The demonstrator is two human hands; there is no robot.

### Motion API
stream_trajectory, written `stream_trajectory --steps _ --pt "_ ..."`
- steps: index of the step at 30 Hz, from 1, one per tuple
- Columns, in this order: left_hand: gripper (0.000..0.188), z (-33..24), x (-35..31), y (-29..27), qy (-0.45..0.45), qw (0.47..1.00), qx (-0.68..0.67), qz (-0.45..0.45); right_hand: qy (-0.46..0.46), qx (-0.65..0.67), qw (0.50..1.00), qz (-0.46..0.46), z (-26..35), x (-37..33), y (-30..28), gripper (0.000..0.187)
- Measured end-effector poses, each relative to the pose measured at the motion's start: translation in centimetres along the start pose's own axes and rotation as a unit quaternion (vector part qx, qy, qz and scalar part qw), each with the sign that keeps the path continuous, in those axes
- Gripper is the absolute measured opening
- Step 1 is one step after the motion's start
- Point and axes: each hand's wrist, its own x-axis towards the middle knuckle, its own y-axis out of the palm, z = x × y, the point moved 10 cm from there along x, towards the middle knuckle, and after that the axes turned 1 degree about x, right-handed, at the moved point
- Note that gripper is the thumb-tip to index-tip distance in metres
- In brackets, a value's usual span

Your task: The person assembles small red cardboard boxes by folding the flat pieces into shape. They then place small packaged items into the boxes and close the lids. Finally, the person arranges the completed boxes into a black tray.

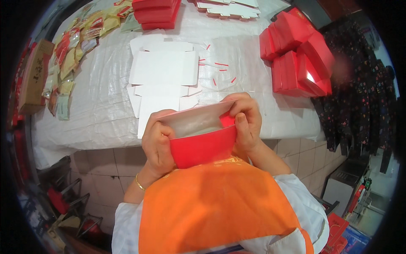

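Close in front of my orange apron, I hold a red cardboard box [202, 149] with a pale inside, its open top tilted toward me. My left hand [157, 139] grips the left end, fingers curled over the rim. At the right end, my right hand [246, 120] pinches the rim, and a small red flap shows beside its thumb. Beyond the box, flat white box blanks [163, 67] lie on the table with their fold lines and tabs facing up. The underside of the held box is hidden.
Finished-looking red boxes [292, 72] are piled at the right, with more red boxes [156, 15] at the far edge. White flat blanks [230, 8] are stacked beside those. Small packets [69, 55] spread along the left near a brown carton [36, 78]. Thin red strips [221, 64] lie scattered mid-table.
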Motion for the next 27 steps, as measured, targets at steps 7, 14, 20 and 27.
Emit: stream_trajectory --steps 7,14,20,27 --pt "0.028 1.0 -0.7 -0.1 -0.109 0.983 -0.142 -0.033 0.075 -0.004 0.995 0.065 -0.3 1.0 1.0 0.033" --pt "0.033 -0.9 0.9 -0.7 -0.027 0.997 -0.022 0.075 0.0 -0.065 0.996 0.064 1.3 1.0 1.2 0.031" --pt "0.024 -1.3 1.9 -1.2 -0.084 0.987 0.038 0.133 0.052 -0.061 0.994 0.076 1.3 0.9 1.4 0.023" --pt "0.022 -1.6 1.9 -0.9 -0.077 0.984 0.043 0.152 0.088 -0.035 0.992 0.08 1.2 -0.1 1.6 0.026"
